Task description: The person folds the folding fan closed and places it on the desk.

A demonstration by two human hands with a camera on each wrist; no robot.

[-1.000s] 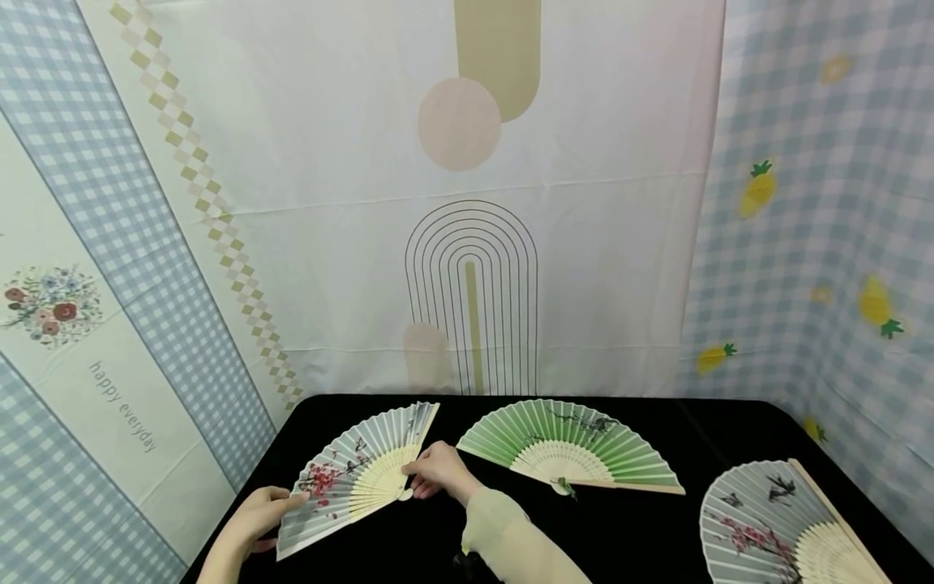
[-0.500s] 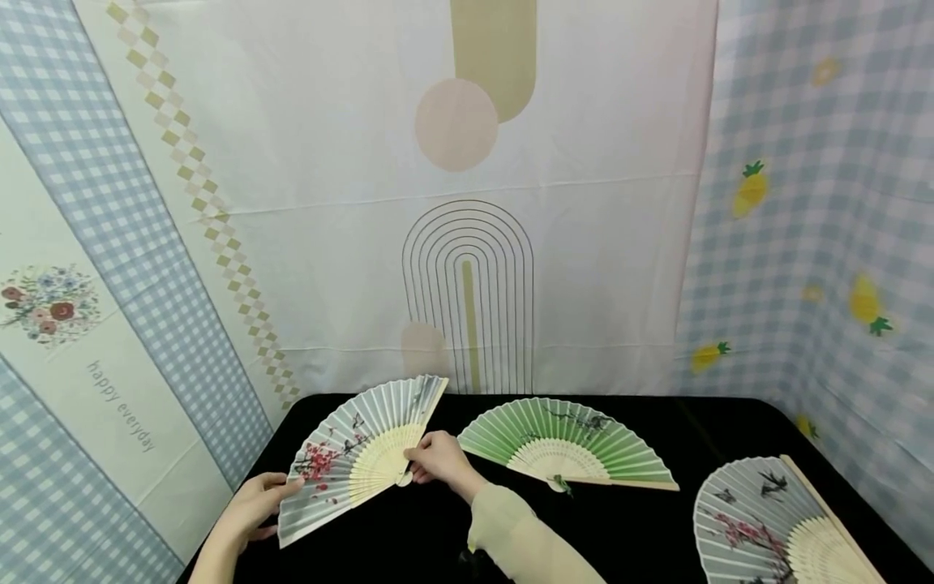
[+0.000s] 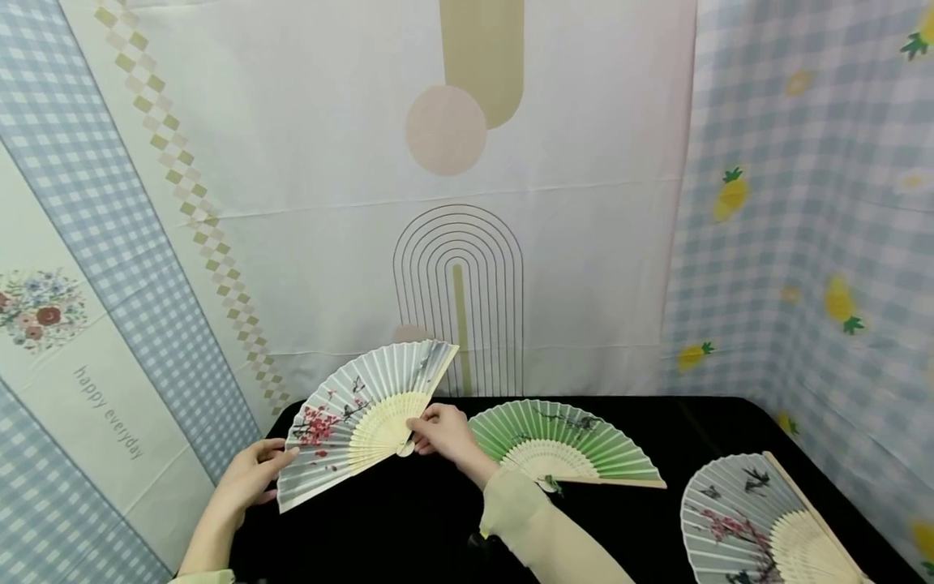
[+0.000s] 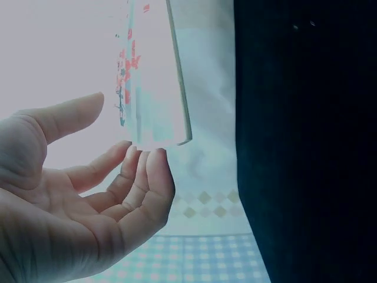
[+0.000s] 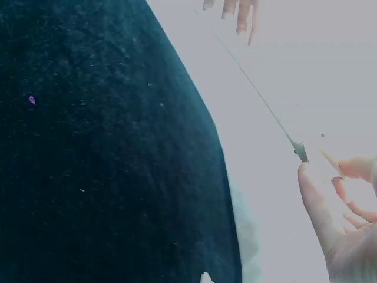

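Observation:
A grey-white folding fan painted with red blossoms is spread open and held tilted above the black table. My right hand pinches it at the pivot end of the pale ribs. My left hand is at the fan's lower left edge, with loosely bent fingertips touching the corner and the thumb apart. In the left wrist view the fan's corner rests on the fingertips of that hand. In the right wrist view the fan is washed out, with the fingers beside its rivet.
A green fan lies spread on the table just right of my right hand. Another grey blossom fan lies open at the near right corner. Patterned cloth backdrops stand behind and on both sides of the table.
The grey blossom fan has come up off the table and tilted toward upright, with both hands rising along with it. The other two fans stayed put.

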